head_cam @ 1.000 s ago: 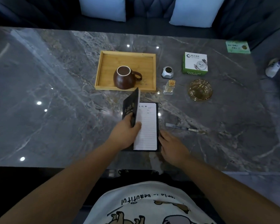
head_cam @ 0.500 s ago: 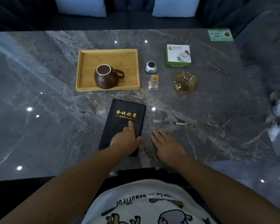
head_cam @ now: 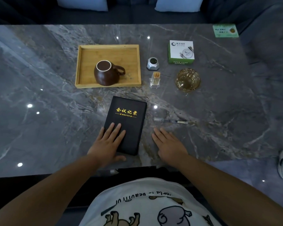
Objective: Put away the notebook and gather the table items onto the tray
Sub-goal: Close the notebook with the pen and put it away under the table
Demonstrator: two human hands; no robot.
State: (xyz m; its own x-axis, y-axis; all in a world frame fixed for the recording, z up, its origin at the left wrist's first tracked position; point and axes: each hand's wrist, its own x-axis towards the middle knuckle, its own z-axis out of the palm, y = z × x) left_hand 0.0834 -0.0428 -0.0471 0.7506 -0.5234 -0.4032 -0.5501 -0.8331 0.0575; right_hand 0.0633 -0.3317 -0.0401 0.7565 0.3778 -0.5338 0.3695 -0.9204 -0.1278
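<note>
A black notebook (head_cam: 128,118) with gold lettering lies closed on the grey marble table (head_cam: 39,98), near the front edge. My left hand (head_cam: 107,145) rests flat on its lower left corner, fingers spread. My right hand (head_cam: 168,145) lies flat on the table to the notebook's right, holding nothing. A pen (head_cam: 170,121) lies just beyond my right fingertips. The wooden tray (head_cam: 82,66) sits farther back with a brown mug (head_cam: 105,75) on it.
Right of the tray stand a small silver gadget (head_cam: 152,63), a clear toothpick holder (head_cam: 155,79), an amber glass ashtray (head_cam: 187,79) and a white and green box (head_cam: 181,51). A green card (head_cam: 225,30) lies at the far right corner. A sofa with cushions runs behind the table.
The notebook was open with my left hand turning its cover; it is closed now. My left hand pressed flat on it, and my right hand slid off to the table.
</note>
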